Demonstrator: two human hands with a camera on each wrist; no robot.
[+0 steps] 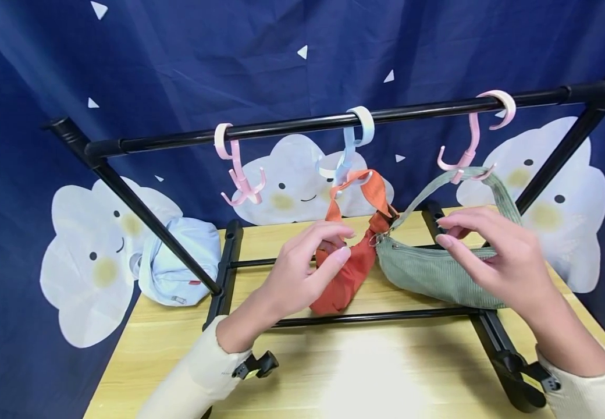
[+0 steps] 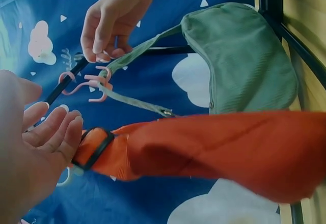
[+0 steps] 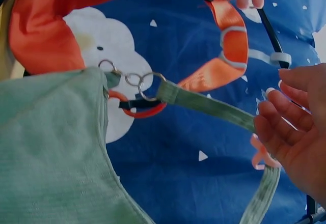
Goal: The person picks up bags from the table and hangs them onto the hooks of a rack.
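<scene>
An orange bag point(image 1: 341, 279) hangs by its strap from the light blue hook point(image 1: 345, 166) at the rail's middle. To its right, a green corduroy shoulder bag point(image 1: 428, 273) hangs by its strap from a pink hook point(image 1: 465, 157). My left hand point(image 1: 308, 265) is in front of the orange bag, fingers loosely bent with a gap to the thumb. In the left wrist view, its fingertips overlap the orange strap near a black buckle point(image 2: 94, 148). My right hand point(image 1: 496, 250) is in front of the green bag, thumb and fingers apart, nothing between them.
The black rack's rail point(image 1: 292, 124) crosses at the back; another pink hook point(image 1: 242, 180) hangs bare on its left. A light blue bag point(image 1: 179, 262) lies on the wooden table point(image 1: 171, 361) outside the left post. A blue curtain point(image 1: 203, 58) with clouds hangs behind.
</scene>
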